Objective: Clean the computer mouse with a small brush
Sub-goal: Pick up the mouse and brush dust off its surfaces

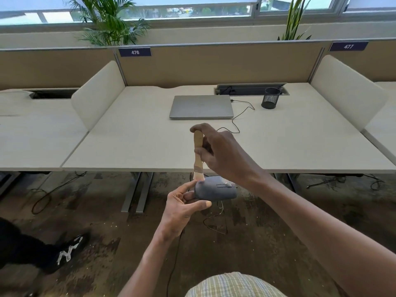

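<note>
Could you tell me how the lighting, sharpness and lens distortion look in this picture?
Head view: daylight from the windows, which are washed out; wide-angle bending curves the desk edges; the mouse and brush look slightly soft, shadows faint.

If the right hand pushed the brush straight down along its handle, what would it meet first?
The mouse: the brush in the right hand stands nearly upright, its bristles already at the mouse's rear end, which the left hand holds.

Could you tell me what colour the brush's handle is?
Light tan wood; the brush handle shows best in the head view.
</note>
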A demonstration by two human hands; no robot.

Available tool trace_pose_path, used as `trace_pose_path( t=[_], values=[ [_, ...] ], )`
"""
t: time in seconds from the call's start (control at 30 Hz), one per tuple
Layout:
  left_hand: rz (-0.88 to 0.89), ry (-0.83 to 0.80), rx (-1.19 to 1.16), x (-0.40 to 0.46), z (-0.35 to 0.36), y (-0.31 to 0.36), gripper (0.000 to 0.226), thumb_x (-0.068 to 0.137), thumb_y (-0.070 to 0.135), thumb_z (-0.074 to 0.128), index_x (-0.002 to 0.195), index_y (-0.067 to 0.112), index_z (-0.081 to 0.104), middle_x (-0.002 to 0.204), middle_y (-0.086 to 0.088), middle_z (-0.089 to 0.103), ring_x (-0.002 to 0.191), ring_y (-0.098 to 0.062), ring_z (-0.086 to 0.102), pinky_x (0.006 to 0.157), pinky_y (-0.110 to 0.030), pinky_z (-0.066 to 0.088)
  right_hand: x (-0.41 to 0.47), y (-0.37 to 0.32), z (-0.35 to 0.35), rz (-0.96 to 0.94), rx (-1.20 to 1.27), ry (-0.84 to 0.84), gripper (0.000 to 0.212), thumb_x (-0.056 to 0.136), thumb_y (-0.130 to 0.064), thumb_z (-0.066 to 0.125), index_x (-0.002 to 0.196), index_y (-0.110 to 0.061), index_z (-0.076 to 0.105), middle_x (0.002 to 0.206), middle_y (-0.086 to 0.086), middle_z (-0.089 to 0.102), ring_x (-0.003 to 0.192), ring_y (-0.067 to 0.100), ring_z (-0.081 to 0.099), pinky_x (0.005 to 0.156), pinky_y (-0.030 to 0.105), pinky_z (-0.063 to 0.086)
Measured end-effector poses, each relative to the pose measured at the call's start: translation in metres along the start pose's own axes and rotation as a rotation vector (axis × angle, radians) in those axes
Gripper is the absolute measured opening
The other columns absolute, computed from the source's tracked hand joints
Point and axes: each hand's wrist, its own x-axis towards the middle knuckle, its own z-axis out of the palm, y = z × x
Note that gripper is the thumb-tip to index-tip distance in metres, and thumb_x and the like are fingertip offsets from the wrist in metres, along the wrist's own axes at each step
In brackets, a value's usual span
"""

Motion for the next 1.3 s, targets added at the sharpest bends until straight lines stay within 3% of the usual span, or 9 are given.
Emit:
trace_pose_path(
  t=[0.13, 0.23, 0.4, 0.47, 0.57, 0.77, 0.9, 1.13, 1.3],
  values=[
    [-0.008, 0.013, 0.016, 0.004, -0.004, -0.002, 0.073, 0.066, 0.024, 0.095, 0.134, 0.012, 0.068, 0.118, -0.009, 0.080, 0.115, -0.026, 0.075, 0.090, -0.025, 0.061, -0.005, 0.002, -0.005, -0.028, 0.068, -0.065, 0.045, 0.091, -0.003, 0.071, 0.131, -0.013, 0.054, 0.080, 0.001, 0.068, 0.068, 0.017, 0.069, 0.065, 0.031, 0.058],
    [-0.011, 0.019, 0.020, 0.005, -0.004, -0.001, 0.079, 0.066, 0.022, 0.094, 0.137, 0.005, 0.065, 0.107, -0.005, 0.082, 0.105, -0.019, 0.078, 0.088, -0.023, 0.059, -0.008, 0.002, -0.004, -0.064, 0.036, -0.140, 0.042, 0.092, -0.005, 0.070, 0.130, -0.014, 0.055, 0.080, 0.003, 0.069, 0.067, 0.017, 0.068, 0.062, 0.033, 0.057],
    [0.011, 0.001, 0.053, 0.008, -0.002, 0.003, 0.047, 0.068, 0.025, 0.094, 0.112, 0.016, 0.077, 0.089, -0.002, 0.076, 0.092, -0.017, 0.073, 0.086, -0.026, 0.057, -0.005, -0.002, 0.005, -0.088, -0.013, -0.137, 0.042, 0.093, -0.006, 0.068, 0.132, -0.012, 0.053, 0.084, 0.007, 0.069, 0.066, 0.020, 0.066, 0.063, 0.038, 0.058],
    [0.018, -0.013, 0.045, 0.008, -0.002, 0.003, 0.041, 0.070, 0.023, 0.094, 0.108, 0.023, 0.079, 0.096, -0.001, 0.078, 0.099, -0.019, 0.075, 0.088, -0.025, 0.058, -0.004, -0.002, 0.005, -0.094, -0.031, -0.096, 0.043, 0.094, -0.005, 0.067, 0.133, -0.010, 0.052, 0.085, 0.010, 0.071, 0.069, 0.024, 0.068, 0.066, 0.041, 0.059],
    [0.006, -0.038, -0.015, 0.008, -0.002, 0.001, 0.062, 0.069, 0.014, 0.094, 0.126, 0.027, 0.076, 0.120, -0.013, 0.079, 0.115, -0.030, 0.075, 0.092, -0.030, 0.062, -0.002, 0.000, 0.000, -0.117, -0.100, -0.015, 0.043, 0.094, -0.005, 0.066, 0.134, -0.010, 0.051, 0.080, 0.009, 0.069, 0.064, 0.024, 0.065, 0.061, 0.043, 0.058],
    [0.024, 0.000, 0.042, 0.008, -0.004, 0.002, 0.045, 0.068, 0.024, 0.094, 0.111, 0.027, 0.080, 0.102, 0.003, 0.080, 0.105, -0.017, 0.076, 0.088, -0.022, 0.058, -0.006, 0.001, 0.001, -0.080, 0.039, -0.005, 0.047, 0.089, -0.005, 0.073, 0.131, -0.014, 0.055, 0.080, 0.002, 0.070, 0.066, 0.015, 0.068, 0.064, 0.029, 0.058],
    [-0.002, 0.015, -0.022, 0.013, -0.005, 0.000, 0.070, 0.066, 0.017, 0.095, 0.132, 0.019, 0.072, 0.118, -0.012, 0.079, 0.115, -0.026, 0.075, 0.090, -0.028, 0.061, -0.009, 0.010, 0.001, -0.035, 0.014, 0.016, 0.048, 0.090, -0.005, 0.072, 0.134, -0.011, 0.053, 0.087, 0.008, 0.073, 0.072, 0.020, 0.071, 0.069, 0.037, 0.060],
    [0.005, -0.012, -0.056, 0.013, -0.006, 0.000, 0.070, 0.068, 0.033, 0.101, 0.132, 0.032, 0.073, 0.129, -0.010, 0.076, 0.122, -0.029, 0.072, 0.093, -0.030, 0.062, -0.011, 0.021, -0.012, 0.009, 0.072, 0.135, 0.043, 0.090, -0.003, 0.072, 0.129, -0.012, 0.054, 0.081, 0.006, 0.071, 0.070, 0.019, 0.071, 0.066, 0.039, 0.061],
    [0.011, 0.010, -0.060, 0.016, -0.009, -0.002, 0.076, 0.063, 0.035, 0.102, 0.133, 0.028, 0.072, 0.127, -0.011, 0.077, 0.122, -0.029, 0.073, 0.095, -0.031, 0.061, -0.021, 0.024, -0.007, 0.047, 0.193, 0.064, 0.042, 0.089, -0.001, 0.073, 0.126, -0.014, 0.058, 0.084, 0.006, 0.074, 0.075, 0.017, 0.074, 0.070, 0.039, 0.062]
  ],
)
